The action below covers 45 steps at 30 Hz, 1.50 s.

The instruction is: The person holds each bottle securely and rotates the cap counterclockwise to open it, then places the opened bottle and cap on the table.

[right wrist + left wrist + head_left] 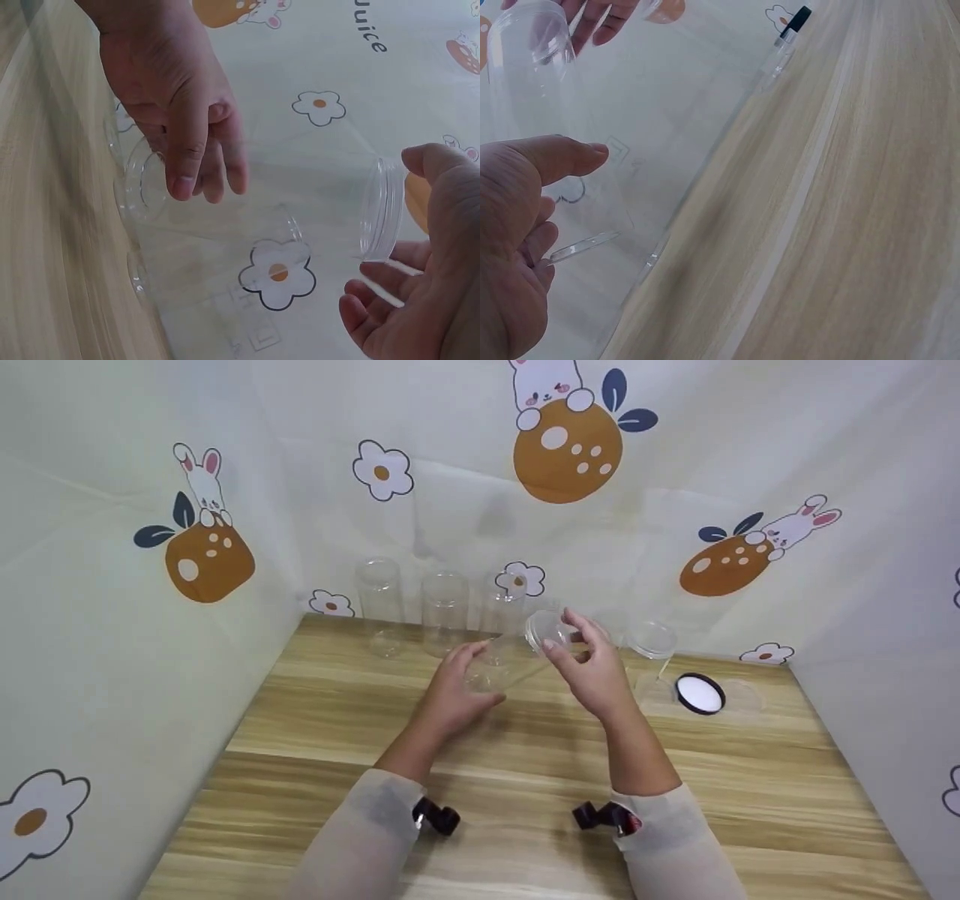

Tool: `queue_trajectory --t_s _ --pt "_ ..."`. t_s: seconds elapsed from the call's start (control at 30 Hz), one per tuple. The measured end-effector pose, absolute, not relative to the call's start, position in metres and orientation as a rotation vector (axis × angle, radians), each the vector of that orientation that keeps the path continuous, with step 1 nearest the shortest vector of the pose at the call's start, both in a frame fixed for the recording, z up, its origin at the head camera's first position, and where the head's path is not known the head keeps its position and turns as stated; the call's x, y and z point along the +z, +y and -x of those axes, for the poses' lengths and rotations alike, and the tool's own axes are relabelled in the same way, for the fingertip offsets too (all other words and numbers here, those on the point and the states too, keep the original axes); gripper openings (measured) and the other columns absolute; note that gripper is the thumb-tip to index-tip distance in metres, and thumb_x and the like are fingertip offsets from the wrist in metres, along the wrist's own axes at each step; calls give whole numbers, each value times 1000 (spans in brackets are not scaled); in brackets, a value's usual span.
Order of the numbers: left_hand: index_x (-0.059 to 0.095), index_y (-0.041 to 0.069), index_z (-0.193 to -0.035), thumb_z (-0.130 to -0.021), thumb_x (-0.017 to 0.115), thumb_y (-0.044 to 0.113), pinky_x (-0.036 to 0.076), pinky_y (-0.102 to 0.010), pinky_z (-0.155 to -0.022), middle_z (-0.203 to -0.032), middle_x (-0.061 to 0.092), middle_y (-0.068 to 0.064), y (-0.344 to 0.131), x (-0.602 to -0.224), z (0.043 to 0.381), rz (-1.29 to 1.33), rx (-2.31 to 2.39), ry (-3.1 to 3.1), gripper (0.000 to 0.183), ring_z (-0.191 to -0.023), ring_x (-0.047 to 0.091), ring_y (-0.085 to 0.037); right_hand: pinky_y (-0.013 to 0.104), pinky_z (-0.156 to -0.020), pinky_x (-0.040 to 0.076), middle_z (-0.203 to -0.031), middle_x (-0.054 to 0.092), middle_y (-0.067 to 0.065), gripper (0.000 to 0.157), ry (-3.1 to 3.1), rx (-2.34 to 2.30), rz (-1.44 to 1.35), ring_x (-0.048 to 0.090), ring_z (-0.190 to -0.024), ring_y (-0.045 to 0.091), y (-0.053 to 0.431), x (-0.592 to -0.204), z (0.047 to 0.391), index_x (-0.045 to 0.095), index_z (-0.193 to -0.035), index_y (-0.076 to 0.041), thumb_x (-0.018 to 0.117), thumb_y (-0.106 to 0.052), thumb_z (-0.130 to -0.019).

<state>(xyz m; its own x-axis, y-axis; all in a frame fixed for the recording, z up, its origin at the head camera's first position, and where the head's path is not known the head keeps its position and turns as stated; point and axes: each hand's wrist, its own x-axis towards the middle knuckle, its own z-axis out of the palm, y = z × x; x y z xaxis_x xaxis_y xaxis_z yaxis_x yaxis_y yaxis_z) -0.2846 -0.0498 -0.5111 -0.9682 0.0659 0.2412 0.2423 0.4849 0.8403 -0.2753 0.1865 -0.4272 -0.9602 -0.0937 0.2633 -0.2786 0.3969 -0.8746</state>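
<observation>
A clear plastic jar (330, 202) is held tilted between both hands, its ringed mouth toward the right. The left hand (456, 690) grips it near the base; in the right wrist view its thumb lies across the clear wall. At the mouth, the right hand (596, 667) holds the rim, thumb on one side and fingers on the other. In the left wrist view the right hand (604, 19) shows at the jar's far end.
Upright clear jars (379, 600) line the back of the wooden table (510, 832). At the right are a clear round rim (652, 640), a black-edged white lid (700, 694) and a clear disc (744, 697). Printed cloth walls (465, 510) enclose the table's back and sides.
</observation>
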Motion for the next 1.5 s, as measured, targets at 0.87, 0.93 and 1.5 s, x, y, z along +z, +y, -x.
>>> queue_trajectory --t_s 0.87,0.93,1.5 --pt "56 26 -153 -72 98 24 38 -55 -128 -160 53 -2 -48 -511 284 276 -1507 -2551 91 -152 48 -29 21 -96 52 -159 56 11 63 -2342 1771 -462 61 -123 30 184 -425 271 58 -153 -8 68 -2 -92" --pt "56 25 -153 -72 98 23 38 -54 -128 -160 53 -2 -48 -511 284 284 -1502 -2551 91 -152 47 -29 21 -99 51 -159 56 12 64 -2334 1767 -477 61 -127 29 183 -424 270 58 -154 -8 65 0 -91" --pt "56 23 -154 -72 98 23 38 -56 -128 -161 53 -3 -48 -510 283 301 -1491 -2557 92 -151 49 -31 34 -95 49 -142 58 11 67 -2422 1559 -284 54 -120 25 186 -427 275 60 -151 -11 80 -39 -95"
